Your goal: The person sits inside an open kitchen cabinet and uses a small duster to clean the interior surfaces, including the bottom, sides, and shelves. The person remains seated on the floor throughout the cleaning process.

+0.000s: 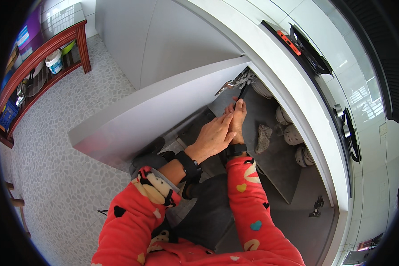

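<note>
My right hand [238,117] is closed around the black handle [242,92] of a tool with a fluffy grey head, perhaps a duster [246,78]. That head reaches into the upper corner of a low cabinet, near the door's metal hinge [223,87]. Across the right wrist and palm lies my left hand [212,135], fingers extended, touching the right hand and holding nothing visible. Beside my right hand, a crumpled grey cloth [263,138] rests on the dark grey shelf [279,169]. Part of the grip is hidden by the fingers.
Stacked bowls [293,134] and plates [262,89] stand at the shelf's far side. The open cabinet door [159,109] is at my left, its edge close to my forearm. Above are the white counter edge [286,86] and an orange phone-like object [288,42] by the hob.
</note>
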{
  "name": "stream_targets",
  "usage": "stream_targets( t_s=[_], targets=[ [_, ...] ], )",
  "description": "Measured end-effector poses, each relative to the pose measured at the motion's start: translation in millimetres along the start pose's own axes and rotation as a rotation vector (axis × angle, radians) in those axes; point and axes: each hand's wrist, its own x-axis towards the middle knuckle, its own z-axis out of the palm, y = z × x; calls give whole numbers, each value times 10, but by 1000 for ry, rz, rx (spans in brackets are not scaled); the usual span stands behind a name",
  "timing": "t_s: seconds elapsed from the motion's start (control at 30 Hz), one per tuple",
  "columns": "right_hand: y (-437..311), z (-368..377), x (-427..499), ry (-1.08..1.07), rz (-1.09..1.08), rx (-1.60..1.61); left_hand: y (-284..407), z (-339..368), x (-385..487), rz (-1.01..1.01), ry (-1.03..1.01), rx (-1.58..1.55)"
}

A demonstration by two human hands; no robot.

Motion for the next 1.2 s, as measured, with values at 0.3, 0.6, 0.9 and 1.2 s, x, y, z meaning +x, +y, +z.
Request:
stream_targets(
  t_s=[0.3, 0.6, 0.9, 1.2],
  targets=[
    [24, 31, -33, 140, 264, -69, -28, 8, -16, -30, -76, 72],
    [68, 102, -39, 8, 4, -44, -23, -7, -2, -43, 33, 82],
    [-16, 84, -68, 31, 87, -4, -2, -29, -21, -104, -35, 134],
    [122, 31, -3, 62, 200, -65, -21, -56, -22, -174, -116, 179]
  ],
)
